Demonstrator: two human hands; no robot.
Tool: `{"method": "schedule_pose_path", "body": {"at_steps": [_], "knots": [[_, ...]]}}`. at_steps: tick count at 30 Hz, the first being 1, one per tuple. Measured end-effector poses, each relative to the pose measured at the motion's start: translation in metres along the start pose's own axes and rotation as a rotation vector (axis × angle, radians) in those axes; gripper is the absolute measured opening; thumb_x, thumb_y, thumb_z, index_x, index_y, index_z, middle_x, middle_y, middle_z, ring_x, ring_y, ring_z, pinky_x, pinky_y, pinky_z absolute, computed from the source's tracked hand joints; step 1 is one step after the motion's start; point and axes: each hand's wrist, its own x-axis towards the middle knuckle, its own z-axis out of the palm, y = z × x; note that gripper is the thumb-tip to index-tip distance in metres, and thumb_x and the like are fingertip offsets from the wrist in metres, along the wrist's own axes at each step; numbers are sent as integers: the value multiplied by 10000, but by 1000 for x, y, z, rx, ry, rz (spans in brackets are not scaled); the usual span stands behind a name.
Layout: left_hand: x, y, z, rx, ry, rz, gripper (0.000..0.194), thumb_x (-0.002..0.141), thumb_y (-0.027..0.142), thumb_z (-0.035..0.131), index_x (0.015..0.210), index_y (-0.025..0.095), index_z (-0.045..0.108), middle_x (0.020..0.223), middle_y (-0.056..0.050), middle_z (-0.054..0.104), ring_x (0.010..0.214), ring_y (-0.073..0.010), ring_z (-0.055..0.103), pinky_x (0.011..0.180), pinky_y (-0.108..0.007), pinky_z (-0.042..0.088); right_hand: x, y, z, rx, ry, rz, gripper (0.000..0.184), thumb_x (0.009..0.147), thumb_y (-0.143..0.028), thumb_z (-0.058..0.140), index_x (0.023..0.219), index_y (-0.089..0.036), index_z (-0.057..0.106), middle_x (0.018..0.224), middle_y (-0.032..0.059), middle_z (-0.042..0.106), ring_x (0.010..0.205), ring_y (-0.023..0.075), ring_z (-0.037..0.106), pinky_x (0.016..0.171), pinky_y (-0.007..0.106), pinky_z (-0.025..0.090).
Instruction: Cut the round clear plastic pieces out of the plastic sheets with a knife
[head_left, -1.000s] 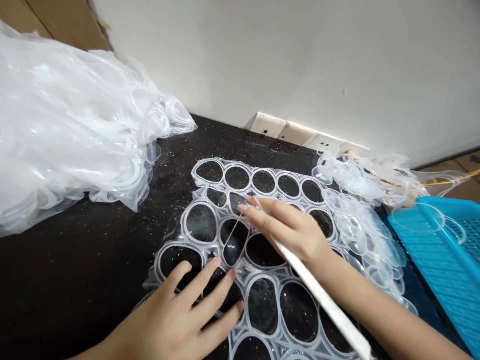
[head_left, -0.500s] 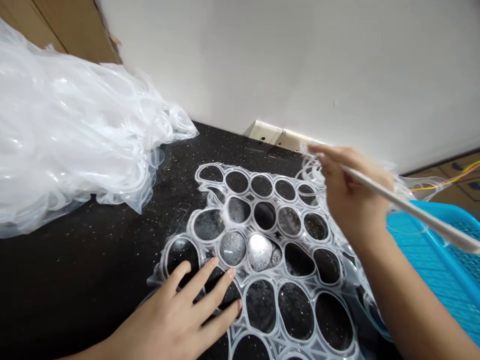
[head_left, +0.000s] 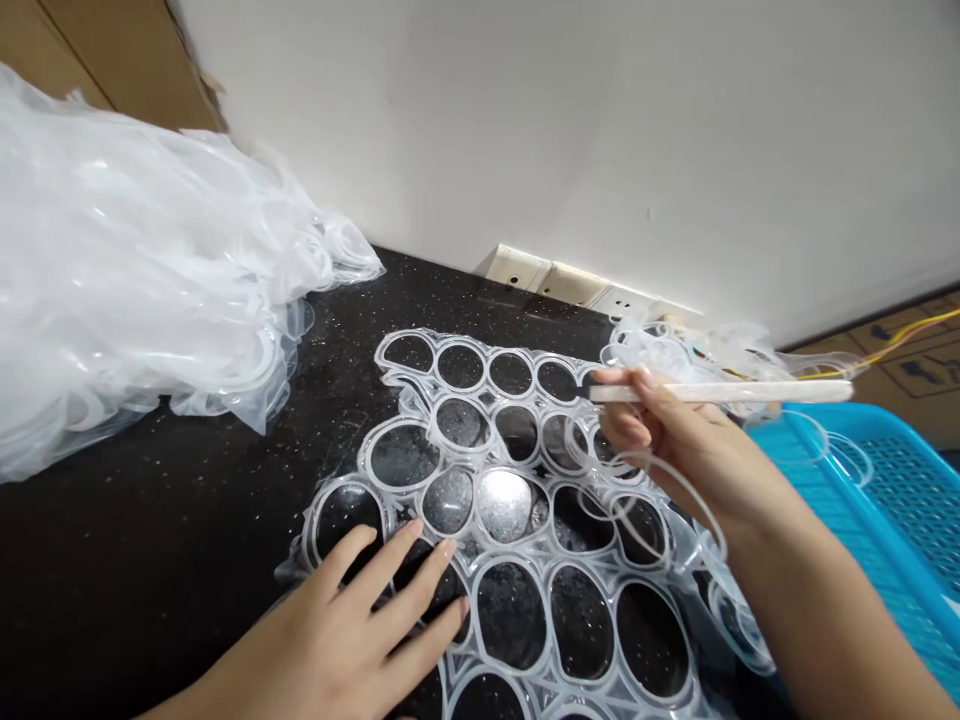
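A translucent plastic sheet (head_left: pixel 491 552) full of round and oval holes lies on the black speckled counter. My left hand (head_left: pixel 360 620) rests on its lower left part, fingers spread flat, holding nothing. Above the sheet's right side, my right hand (head_left: pixel 667 430) is closed around a slim white stick-like tool (head_left: pixel 780 392) with a dark tip pointing left; its exact kind I cannot tell. Loose thin clear plastic rings (head_left: pixel 701 490) hang beneath the right hand, over the sheet. Whether the fingers also grip these rings is hidden.
A heap of similar plastic sheets (head_left: pixel 135 270) stands at the left. Tangled clear rings (head_left: pixel 660 345) lie by the wall sockets (head_left: pixel 574 283). A blue plastic basket (head_left: pixel 892 440) is at the right, with yellow wires (head_left: pixel 911 330) behind it. Cardboard (head_left: pixel 112 50) shows at upper left.
My right hand has come down from near the wall to over the sheet, and the tool has swung to nearly level. Loose rings now hang below it. The left hand stays put.
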Motion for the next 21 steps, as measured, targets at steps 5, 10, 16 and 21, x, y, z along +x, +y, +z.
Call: {"method": "schedule_pose_path", "body": {"at_steps": [5,10,16,21], "knots": [[1,-1,1,-4,3,18,375,881,536,403,1156,335,562,1205,47,595,1095,-223,513,924,-394,219,6,3,13,79,-43,-11,283,841,-465,543,939,-225,654,491,-74,249,436,59,224,418,192,195],[2,-1,3,-26,17,16,376,879,528,411,1163,334,563,1210,46,594,1109,-225,500,950,-396,202,0,-1,6,-161,102,-170,300,869,-467,506,933,-229,677,484,-53,326,453,70,308,430,211,242],[4,-4,7,-51,110,44,364,869,535,424,1088,321,619,1130,39,642,1052,-209,526,1019,-378,141,-30,3,-2,-687,292,-459,223,922,-319,460,1018,-271,655,626,-21,551,562,76,502,512,197,396],[7,-4,9,-58,103,46,362,863,534,430,1073,315,625,1122,36,647,1048,-208,522,1042,-370,104,-34,29,9,-808,69,-356,267,927,-297,422,1024,-183,643,686,18,627,611,104,590,585,221,470]]}}
